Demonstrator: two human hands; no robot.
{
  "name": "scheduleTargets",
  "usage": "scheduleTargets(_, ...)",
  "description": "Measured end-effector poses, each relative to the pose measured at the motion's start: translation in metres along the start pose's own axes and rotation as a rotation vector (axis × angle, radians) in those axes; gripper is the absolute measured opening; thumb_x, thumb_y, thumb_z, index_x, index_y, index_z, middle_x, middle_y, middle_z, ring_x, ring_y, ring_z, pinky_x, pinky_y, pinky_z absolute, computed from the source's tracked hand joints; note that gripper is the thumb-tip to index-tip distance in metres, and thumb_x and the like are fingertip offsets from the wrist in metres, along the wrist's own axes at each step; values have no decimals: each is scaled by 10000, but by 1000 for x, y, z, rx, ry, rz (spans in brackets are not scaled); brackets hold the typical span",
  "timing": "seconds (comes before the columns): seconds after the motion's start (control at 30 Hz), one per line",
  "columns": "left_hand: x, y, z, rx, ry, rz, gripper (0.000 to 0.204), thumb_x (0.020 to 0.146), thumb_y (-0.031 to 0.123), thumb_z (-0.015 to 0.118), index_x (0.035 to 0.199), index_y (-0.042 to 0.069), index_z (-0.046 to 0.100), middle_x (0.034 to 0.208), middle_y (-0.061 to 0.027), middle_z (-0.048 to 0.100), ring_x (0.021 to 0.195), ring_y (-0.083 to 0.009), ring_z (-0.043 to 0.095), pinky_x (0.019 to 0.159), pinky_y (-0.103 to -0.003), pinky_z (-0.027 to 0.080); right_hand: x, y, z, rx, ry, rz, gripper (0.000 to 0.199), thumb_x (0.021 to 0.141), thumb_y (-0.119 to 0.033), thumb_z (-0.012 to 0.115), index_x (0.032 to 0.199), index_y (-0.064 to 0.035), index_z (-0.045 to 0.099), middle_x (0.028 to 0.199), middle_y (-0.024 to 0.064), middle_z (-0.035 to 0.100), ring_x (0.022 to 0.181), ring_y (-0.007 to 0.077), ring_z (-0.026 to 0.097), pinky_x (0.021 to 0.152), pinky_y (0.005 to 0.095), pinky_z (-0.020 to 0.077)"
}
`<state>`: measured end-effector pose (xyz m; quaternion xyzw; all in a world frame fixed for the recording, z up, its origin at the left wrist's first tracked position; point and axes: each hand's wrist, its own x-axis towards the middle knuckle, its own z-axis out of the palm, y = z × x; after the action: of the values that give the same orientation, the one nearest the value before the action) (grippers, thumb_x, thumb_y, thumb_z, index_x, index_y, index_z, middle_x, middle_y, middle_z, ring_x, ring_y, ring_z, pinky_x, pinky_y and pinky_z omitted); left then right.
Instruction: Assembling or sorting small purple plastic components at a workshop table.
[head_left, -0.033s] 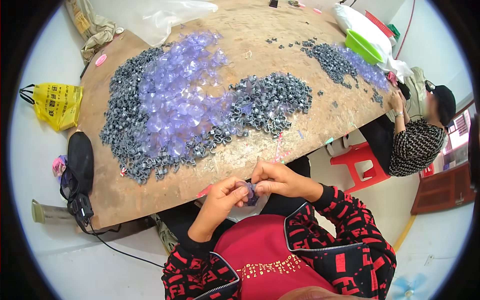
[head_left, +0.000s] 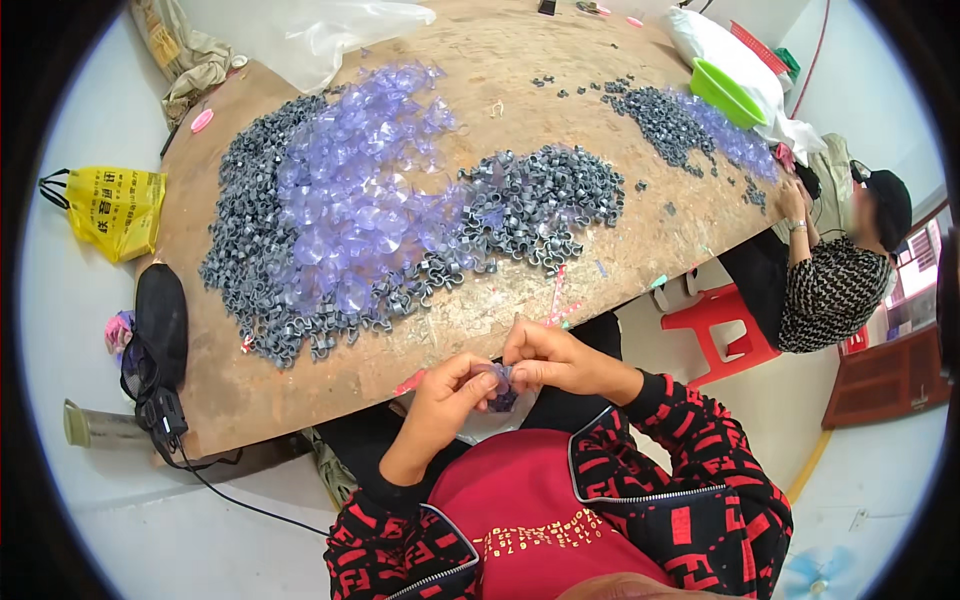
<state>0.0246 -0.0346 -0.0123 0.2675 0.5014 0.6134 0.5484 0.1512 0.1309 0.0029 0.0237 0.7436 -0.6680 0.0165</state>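
Note:
Close to my body, just off the table's near edge, my two hands meet. My left hand (head_left: 449, 392) pinches a clear purple suction cup (head_left: 487, 371) between thumb and fingers. My right hand (head_left: 556, 357) is closed against the other side of the same cup, thumb and finger pressed together; a small grey piece seems to sit there, but the fingers mostly hide it. Beyond my hands lies a heap of clear purple suction cups (head_left: 345, 190). Grey plastic clips lie in a pile (head_left: 545, 200) to its right and another pile (head_left: 245, 220) to its left.
Under my hands a pale plastic bag (head_left: 488, 425) lies in my lap. Across the wooden table (head_left: 540, 100), a co-worker (head_left: 835, 270) sits at the right beside more clips (head_left: 660, 125) and a green basin (head_left: 726, 95). A red stool (head_left: 715, 330) stands between us. A yellow bag (head_left: 118, 212) hangs at left.

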Motion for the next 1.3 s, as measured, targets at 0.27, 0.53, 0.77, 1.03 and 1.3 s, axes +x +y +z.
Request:
scheduleTargets(0.27,7,6,5,854,175,775,108,773,-2,591,874,6,555,729,-113,526,627,-248,526,559,-290,406,2,26,24,835,60,-45,176,921,-234,508,968,-97,409,726,37,530,568,64,422,528,199,343)
scheduleTargets(0.53,-2,9,-6,246,-221,-28,109,864,132,563,866,23,562,724,-13,551,640,-99,520,570,-236,419,8,-26,-20,-456,-347,-271,155,849,-170,573,834,-42,485,723,111,546,671,272,556,591,355,418)
scheduleTargets(0.77,-2,9,-4,116,-152,26,104,871,133,561,888,30,567,731,0,548,650,-82,520,577,-229,425,2,-6,-13,-40,-175,-20,230,878,-270,562,847,-58,477,774,35,514,682,168,521,639,286,419)
scheduleTargets(1.03,1,29,-2,973,81,787,93,801,36,582,888,9,562,732,-114,516,624,-246,530,561,-294,409,8,13,39,1025,-4,-66,194,915,-284,515,920,-116,418,689,-12,460,566,66,382,577,199,340)
scheduleTargets(1.3,-6,25,-11,535,-180,127,127,854,117,557,918,11,584,754,-41,564,637,-125,518,582,-259,420,18,-21,-21,-381,-420,-77,227,865,-260,568,889,-71,445,682,78,538,598,217,530,547,330,393)
